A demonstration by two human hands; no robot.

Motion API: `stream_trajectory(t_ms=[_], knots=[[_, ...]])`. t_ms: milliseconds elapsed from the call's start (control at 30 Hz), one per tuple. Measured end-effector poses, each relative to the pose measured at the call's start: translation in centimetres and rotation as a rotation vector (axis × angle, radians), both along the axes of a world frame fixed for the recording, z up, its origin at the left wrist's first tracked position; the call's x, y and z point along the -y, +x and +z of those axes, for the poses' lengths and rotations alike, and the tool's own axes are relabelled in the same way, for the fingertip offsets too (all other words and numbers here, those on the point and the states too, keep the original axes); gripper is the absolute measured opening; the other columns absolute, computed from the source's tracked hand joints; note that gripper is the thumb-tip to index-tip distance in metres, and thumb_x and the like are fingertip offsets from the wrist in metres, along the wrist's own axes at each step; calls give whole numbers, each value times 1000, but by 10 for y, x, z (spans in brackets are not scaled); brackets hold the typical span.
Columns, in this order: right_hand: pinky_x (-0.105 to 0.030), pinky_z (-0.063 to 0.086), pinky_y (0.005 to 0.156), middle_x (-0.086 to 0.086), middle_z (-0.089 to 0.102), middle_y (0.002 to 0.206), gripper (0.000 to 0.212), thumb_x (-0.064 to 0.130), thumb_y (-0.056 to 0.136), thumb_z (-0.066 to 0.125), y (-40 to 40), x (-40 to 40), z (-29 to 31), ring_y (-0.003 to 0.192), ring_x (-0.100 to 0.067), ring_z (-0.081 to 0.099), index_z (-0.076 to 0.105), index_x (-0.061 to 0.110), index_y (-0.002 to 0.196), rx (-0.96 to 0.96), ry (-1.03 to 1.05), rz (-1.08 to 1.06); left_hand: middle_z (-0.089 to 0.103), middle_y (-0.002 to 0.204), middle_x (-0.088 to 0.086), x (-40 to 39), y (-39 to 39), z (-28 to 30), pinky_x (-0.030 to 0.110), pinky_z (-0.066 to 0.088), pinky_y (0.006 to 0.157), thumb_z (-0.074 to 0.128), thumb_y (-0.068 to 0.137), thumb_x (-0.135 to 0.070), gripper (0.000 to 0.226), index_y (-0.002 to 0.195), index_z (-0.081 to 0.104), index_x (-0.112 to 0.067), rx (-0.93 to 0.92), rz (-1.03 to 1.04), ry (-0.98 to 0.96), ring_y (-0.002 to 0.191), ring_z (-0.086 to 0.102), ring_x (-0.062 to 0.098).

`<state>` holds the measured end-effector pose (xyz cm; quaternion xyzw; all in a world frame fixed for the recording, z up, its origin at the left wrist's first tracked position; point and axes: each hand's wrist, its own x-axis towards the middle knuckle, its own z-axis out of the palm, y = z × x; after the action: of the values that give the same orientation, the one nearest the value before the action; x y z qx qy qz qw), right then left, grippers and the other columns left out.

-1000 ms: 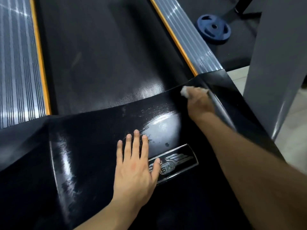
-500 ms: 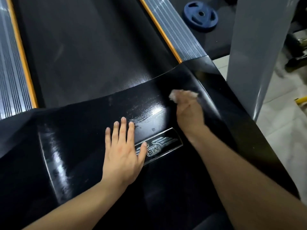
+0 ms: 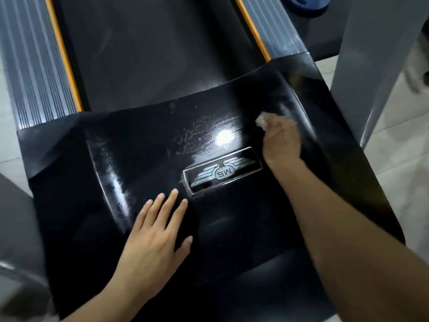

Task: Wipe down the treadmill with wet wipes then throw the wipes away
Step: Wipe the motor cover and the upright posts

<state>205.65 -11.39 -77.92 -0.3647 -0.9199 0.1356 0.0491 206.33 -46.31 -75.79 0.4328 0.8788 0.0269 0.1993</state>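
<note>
Right hand (image 3: 282,141) is curled round a white wipe (image 3: 261,120), pressed to the glossy black treadmill cover (image 3: 144,147) w/ wet streaks, prob. mid-scrub, while left hand (image 3: 155,238) lies flat, fingers straight, holding nothing, likely bracing.

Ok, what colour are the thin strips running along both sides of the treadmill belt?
Orange strips, clearest in the head view.

The scene is dim, and the glossy black motor cover (image 3: 144,159) swallows most detail apart from one hard white glare spot just above the badge (image 3: 222,174). The right hand (image 3: 282,140) and its wipe (image 3: 261,120) are smeared by motion blur. Wide-angle distortion bows the side rails (image 3: 34,66) outward near the edges.
</note>
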Motion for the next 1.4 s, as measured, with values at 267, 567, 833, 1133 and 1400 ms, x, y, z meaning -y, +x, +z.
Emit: stream_trajectory(t_ms=[267,567,833,1133,1400], knots=[[-39,49,95,-4,65,122,35,9,91,45,-18,166,-4,117,-26,56,66,14,118,-5,-201,678,47,152,14,12,15,12,47,41,112,49,91,-50,65,144,53,-14,13,29,-19,138,47,34],[-34,46,95,-7,71,108,26,3,92,55,90,-6,11,99,-28,65,71,15,110,13,75,62,20,167,-1,13,17,11,40,15,125,62,90,-51,77,157,33,-26,182,143,9,154,17,22],[-29,46,95,0,70,116,35,12,89,56,104,19,9,105,-22,62,69,23,119,-38,27,396,14,168,-4,6,17,24,31,3,123,63,93,-48,77,158,27,-29,193,171,-12,155,9,19],[-35,43,90,-12,68,104,29,2,91,52,110,100,10,97,-32,61,71,11,111,-106,-128,290,10,169,-1,4,18,30,35,6,126,62,96,-45,77,160,24,-26,216,188,-20,156,9,23],[-17,31,113,-3,62,135,36,9,100,49,93,297,15,129,-15,53,64,12,131,-188,-436,496,30,162,17,74,7,35,48,26,122,49,88,-34,72,154,35,-6,59,438,23,150,28,33]])
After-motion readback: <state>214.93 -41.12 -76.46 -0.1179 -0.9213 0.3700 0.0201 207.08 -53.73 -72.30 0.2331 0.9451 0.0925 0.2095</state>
